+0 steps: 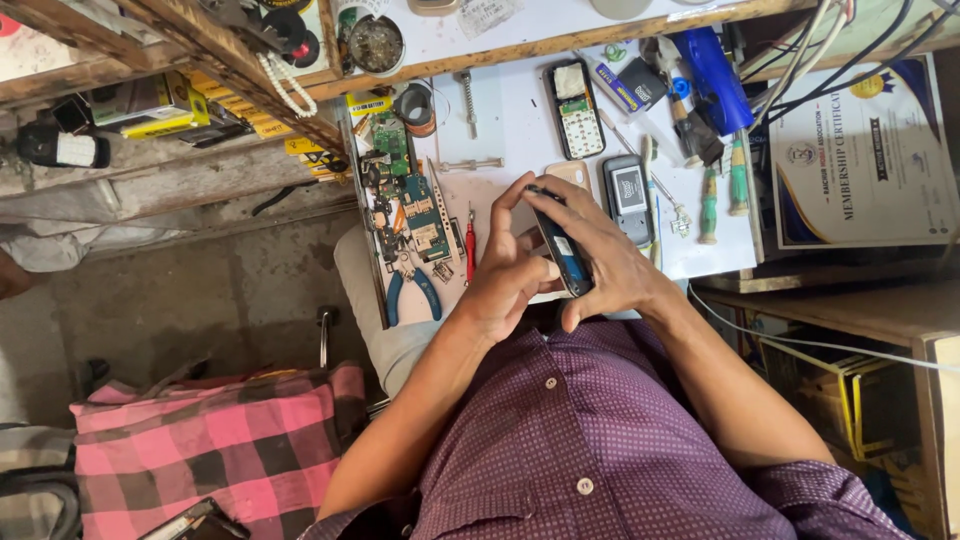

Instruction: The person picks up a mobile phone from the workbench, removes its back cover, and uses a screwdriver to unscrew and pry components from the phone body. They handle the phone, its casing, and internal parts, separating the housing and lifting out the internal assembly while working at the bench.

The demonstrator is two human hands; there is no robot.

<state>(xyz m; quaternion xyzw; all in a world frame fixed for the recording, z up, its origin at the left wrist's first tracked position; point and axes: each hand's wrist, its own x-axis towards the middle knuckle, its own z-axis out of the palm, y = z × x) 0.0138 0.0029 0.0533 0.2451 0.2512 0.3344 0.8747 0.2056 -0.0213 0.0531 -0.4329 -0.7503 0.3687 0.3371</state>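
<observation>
Over the near edge of the white workbench, the left hand and right hand both grip a dark mobile phone edge-up between them, fingers closed around it; a red screwdriver lies just beside them.

Both hands, left hand and right hand, grip a dark mobile phone over the white surface; blue-handled pliers lie left of the phone.

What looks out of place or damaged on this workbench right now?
An opened phone lies with its inner keypad board bare, and loose circuit boards sit stacked at the bench's edge. The left hand and right hand hold a dark phone edge-on. Nothing looks spilled.
</observation>
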